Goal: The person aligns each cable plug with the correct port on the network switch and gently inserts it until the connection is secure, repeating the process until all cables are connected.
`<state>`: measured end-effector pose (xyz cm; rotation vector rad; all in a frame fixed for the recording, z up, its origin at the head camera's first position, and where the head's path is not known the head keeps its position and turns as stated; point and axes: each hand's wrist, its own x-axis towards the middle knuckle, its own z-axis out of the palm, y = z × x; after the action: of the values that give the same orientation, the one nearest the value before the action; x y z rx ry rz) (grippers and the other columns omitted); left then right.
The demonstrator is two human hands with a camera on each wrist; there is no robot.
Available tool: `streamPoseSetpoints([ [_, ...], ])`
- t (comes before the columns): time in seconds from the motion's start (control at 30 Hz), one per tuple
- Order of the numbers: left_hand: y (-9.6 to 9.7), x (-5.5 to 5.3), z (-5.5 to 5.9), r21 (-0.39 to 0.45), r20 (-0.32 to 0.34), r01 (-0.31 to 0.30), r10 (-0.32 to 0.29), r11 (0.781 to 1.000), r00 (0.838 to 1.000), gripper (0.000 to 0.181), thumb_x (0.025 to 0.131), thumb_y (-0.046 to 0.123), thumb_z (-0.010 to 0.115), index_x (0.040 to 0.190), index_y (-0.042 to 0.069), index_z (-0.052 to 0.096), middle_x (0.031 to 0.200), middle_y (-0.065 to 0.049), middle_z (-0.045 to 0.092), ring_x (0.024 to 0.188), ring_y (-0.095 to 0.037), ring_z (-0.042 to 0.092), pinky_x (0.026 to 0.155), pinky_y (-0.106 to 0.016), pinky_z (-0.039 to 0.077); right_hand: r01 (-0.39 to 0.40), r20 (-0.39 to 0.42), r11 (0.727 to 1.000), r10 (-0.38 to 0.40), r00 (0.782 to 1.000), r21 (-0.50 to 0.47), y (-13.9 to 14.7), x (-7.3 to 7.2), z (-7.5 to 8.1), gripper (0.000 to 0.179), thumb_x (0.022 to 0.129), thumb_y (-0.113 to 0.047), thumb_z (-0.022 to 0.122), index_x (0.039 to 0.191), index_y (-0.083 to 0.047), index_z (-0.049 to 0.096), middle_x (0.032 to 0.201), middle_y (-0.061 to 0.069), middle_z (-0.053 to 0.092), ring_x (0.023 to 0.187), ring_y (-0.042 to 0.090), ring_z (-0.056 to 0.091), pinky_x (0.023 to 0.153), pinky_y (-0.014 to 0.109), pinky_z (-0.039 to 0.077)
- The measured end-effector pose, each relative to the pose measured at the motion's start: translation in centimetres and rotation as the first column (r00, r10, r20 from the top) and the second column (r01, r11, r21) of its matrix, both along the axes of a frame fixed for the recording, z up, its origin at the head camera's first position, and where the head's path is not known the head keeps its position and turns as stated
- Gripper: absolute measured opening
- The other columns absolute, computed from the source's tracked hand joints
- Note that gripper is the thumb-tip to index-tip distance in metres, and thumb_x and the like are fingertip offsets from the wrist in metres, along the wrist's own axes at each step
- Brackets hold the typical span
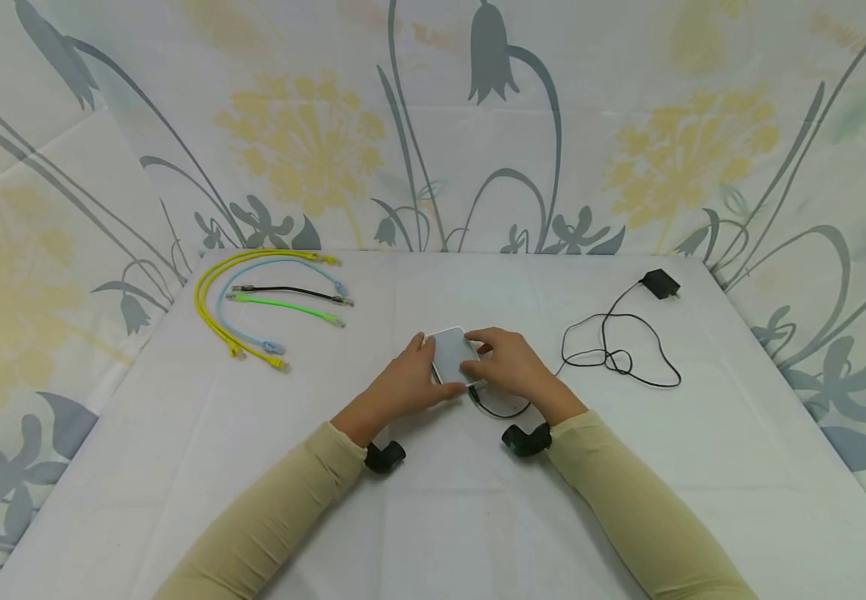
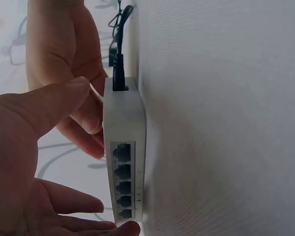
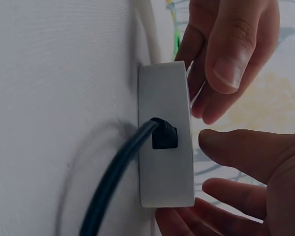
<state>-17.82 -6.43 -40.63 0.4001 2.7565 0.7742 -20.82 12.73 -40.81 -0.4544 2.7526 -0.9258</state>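
Observation:
A small white network switch (image 1: 450, 357) with a grey top rests on the white table between both hands. Its row of several ports (image 2: 122, 173) shows in the left wrist view. A black power plug (image 3: 165, 135) sits in a socket on one end, with its cable bending away. My left hand (image 1: 408, 377) is at the switch's left side, fingertips at its edge and thumb held off its top. Around the right side is my right hand (image 1: 511, 360), fingers at the far edge; its thumb stands slightly apart from the top in the right wrist view.
A black power adapter (image 1: 660, 284) lies at the far right, its thin cord (image 1: 603, 333) looped on the table. Far left are yellow network cables (image 1: 203, 305), a light blue one (image 1: 220, 302), a black one (image 1: 293, 290) and a green one (image 1: 282, 305). Flowered cloth (image 1: 433, 125) encloses the table.

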Motion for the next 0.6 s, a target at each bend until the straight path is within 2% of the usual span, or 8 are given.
streamPoseSetpoints([
  [0.2, 0.32, 0.14, -0.19, -0.008, -0.004, 0.012, -0.012, 1.0, 1.0, 0.096, 0.086, 0.05, 0.069, 0.15, -0.006, 0.026, 0.157, -0.029, 0.017, 0.138, -0.041, 0.038, 0.108, -0.048, 0.042, -0.027, -0.015, 1.0, 0.027, 1.0, 0.016, -0.15, 0.0, -0.1, 0.051, 0.088, -0.029, 0.069, 0.134, -0.008, 0.058, 0.129, 0.014, 0.062, 0.106, 0.028, 0.064, 0.08, 0.038, 0.055],
  [0.33, 0.47, 0.06, -0.21, -0.031, -0.012, 0.024, -0.025, 0.999, 1.0, 0.091, 0.087, 0.046, 0.07, 0.149, -0.006, 0.028, 0.157, -0.029, 0.017, 0.138, -0.039, 0.039, 0.108, -0.046, 0.041, -0.015, -0.011, 1.0, 0.015, 1.0, 0.02, -0.27, 0.15, 0.01, 0.051, 0.088, -0.03, 0.069, 0.133, -0.008, 0.059, 0.129, 0.013, 0.062, 0.106, 0.027, 0.064, 0.08, 0.038, 0.055],
  [0.43, 0.46, -0.17, -0.28, -0.042, -0.026, 0.05, -0.051, 0.998, 0.998, 0.087, 0.088, 0.043, 0.07, 0.148, -0.007, 0.031, 0.156, -0.03, 0.018, 0.138, -0.037, 0.04, 0.109, -0.044, 0.041, -0.012, -0.013, 1.0, 0.012, 1.0, 0.026, -0.33, 0.26, 0.06, 0.051, 0.088, -0.031, 0.069, 0.132, -0.006, 0.059, 0.13, 0.013, 0.062, 0.105, 0.027, 0.064, 0.08, 0.038, 0.055],
  [0.6, 0.15, -0.85, -0.64, -0.013, -0.007, 0.092, -0.092, 0.996, 0.996, 0.085, 0.088, 0.038, 0.07, 0.148, -0.007, 0.03, 0.158, -0.029, 0.014, 0.14, -0.038, 0.036, 0.111, -0.045, 0.039, -0.007, -0.045, 0.999, 0.009, 0.999, 0.043, -0.39, 0.52, 0.12, 0.051, 0.088, -0.031, 0.07, 0.129, -0.003, 0.061, 0.127, 0.015, 0.062, 0.098, 0.025, 0.064, 0.075, 0.034, 0.054],
])
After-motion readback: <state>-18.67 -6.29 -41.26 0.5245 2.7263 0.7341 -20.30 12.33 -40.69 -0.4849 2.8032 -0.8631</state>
